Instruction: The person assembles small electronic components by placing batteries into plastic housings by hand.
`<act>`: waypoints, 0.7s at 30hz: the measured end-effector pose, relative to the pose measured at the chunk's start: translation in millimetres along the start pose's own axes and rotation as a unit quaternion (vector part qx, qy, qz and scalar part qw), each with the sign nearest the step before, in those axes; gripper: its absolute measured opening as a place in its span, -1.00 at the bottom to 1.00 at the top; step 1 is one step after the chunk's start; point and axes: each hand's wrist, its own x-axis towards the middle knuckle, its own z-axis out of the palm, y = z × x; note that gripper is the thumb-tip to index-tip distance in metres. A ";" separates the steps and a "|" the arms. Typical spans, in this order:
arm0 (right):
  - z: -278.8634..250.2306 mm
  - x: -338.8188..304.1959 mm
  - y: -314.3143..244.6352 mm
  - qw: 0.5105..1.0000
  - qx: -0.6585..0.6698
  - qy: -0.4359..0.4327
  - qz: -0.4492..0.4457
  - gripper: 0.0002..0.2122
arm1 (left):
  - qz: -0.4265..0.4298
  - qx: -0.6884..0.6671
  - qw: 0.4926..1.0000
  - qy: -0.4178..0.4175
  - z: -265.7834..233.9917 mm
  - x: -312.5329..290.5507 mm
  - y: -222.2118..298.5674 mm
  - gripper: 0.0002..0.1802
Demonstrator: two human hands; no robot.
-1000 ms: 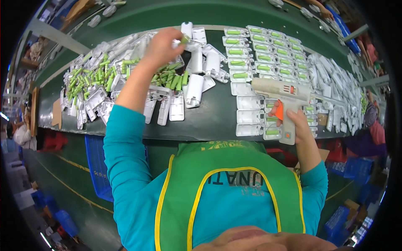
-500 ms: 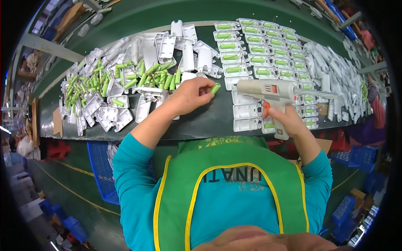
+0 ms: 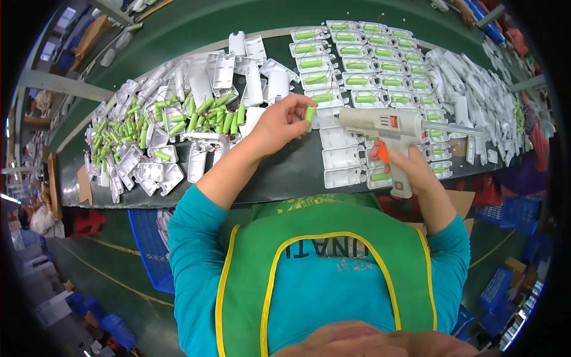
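Observation:
Between the thumb and fingers of my left hand (image 3: 281,126) is a green battery cell (image 3: 310,116), held upright just left of the rows of white plastic shells. My right hand (image 3: 411,168) is wrapped round the handle of a white hot glue gun (image 3: 386,122) with an orange trigger. Its nozzle points left toward the battery, and a clear glue stick (image 3: 455,129) juts from its back. Beneath the nozzle lies a column of white shells without cells (image 3: 343,158). Shells farther off each hold a green cell (image 3: 357,81).
A heap of loose green cells with thin wires (image 3: 128,130) spreads at left among scattered white shells (image 3: 223,71). More white parts are piled at right (image 3: 470,89). The dark table's front edge (image 3: 238,202) runs before me; a blue crate (image 3: 148,244) stands below it.
My left hand has moved slightly right with the battery, which has turned more upright and come closer to the glue gun's nozzle. My right hand still holds the gun.

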 end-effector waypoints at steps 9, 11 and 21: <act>-7.4 -3.2 8.8 0.999 0.033 0.006 0.006 -0.48 | 0.044 -0.167 0.985 0.024 0.4 19.4 -12.3 -0.77; -6.9 -4.1 9.0 0.999 0.037 0.009 0.006 -0.47 | 0.056 -0.184 0.981 0.038 9.3 20.7 -11.8 -0.78; -5.5 -6.2 12.9 0.998 0.054 0.010 -0.001 -0.46 | 0.070 0.251 0.955 0.141 36.3 23.8 -19.6 -0.80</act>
